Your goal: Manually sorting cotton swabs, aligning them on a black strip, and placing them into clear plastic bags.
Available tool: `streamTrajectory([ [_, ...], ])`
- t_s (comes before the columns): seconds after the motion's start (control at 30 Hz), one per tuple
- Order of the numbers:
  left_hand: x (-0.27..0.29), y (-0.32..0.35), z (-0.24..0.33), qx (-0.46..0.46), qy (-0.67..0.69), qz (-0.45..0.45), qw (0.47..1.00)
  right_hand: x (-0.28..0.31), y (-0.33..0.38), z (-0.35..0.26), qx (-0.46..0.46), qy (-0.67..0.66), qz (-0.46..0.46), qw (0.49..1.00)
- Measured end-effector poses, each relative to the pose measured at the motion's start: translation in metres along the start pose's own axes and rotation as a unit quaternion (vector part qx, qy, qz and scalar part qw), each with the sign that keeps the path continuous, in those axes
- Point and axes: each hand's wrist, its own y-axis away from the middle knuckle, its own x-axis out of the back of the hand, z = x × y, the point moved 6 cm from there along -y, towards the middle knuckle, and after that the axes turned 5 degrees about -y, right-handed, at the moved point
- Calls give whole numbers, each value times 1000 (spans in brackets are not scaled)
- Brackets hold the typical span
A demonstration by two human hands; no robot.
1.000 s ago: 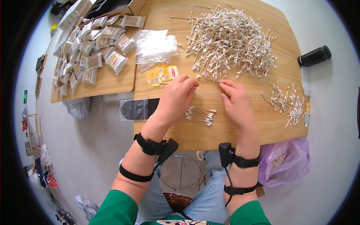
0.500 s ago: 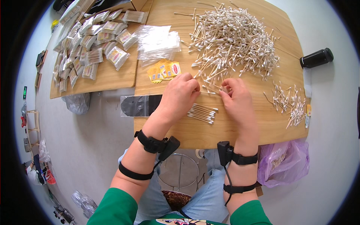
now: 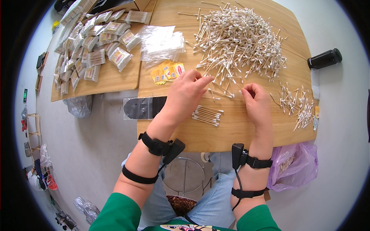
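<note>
A big heap of cotton swabs (image 3: 241, 40) lies at the far middle of the table. My left hand (image 3: 184, 94) is at its near left edge, thumb and forefinger drawn together; whatever is between them is hidden. To its right, my right hand (image 3: 257, 104) pinches a cotton swab (image 3: 237, 86) by one end. A neat row of swabs (image 3: 207, 115) lies side by side below and between the hands. Several loose swabs (image 3: 223, 92) are scattered just above that row. Beside my left wrist is a black strip in a clear bag (image 3: 142, 109).
Yellow printed cards (image 3: 166, 72) and clear plastic bags (image 3: 162, 42) lie beyond my left hand. Filled swab packets (image 3: 98, 46) crowd the left table. A smaller swab pile (image 3: 298, 106) and a black cylinder (image 3: 325, 59) are at right. A purple bag (image 3: 295, 169) hangs below the edge.
My right hand has moved right, away from my left, pinching a swab. My left hand has shifted slightly up, off a swab now lying above the row.
</note>
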Motion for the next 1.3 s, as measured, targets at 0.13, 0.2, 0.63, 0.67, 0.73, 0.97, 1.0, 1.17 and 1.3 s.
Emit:
streamTrajectory([
  [0.13, -8, 0, 5, -38, -75, 0, 996, 4, -1, 8, -46, -52, 34, 997],
  [0.2, -7, -3, 5, -30, -78, 2, 997, 9, -1, 9, -48, -42, 38, 997],
  [0.63, -4, 0, -5, 32, -26, 15, 999, 44, 1, 18, -63, -195, 82, 975],
  [0.67, -4, 0, -6, 31, -25, 15, 999, 45, 2, 17, -63, -194, 83, 975],
  [0.73, -5, 1, -9, 41, -35, -4, 999, 48, 5, 20, -93, -184, 112, 972],
  [0.97, 0, -1, -12, 36, -30, -3, 999, 35, 2, 17, -34, -157, 112, 981],
  [1.0, 0, -1, -12, 39, -34, -1, 999, 21, 2, 17, -63, -254, 74, 962],
  [1.17, 4, 0, -14, 49, -31, -7, 998, 62, -1, 55, -43, -156, 242, 957],
  [1.3, 0, 1, -13, 47, -28, -14, 998, 132, 11, 96, -57, -161, 377, 911],
])
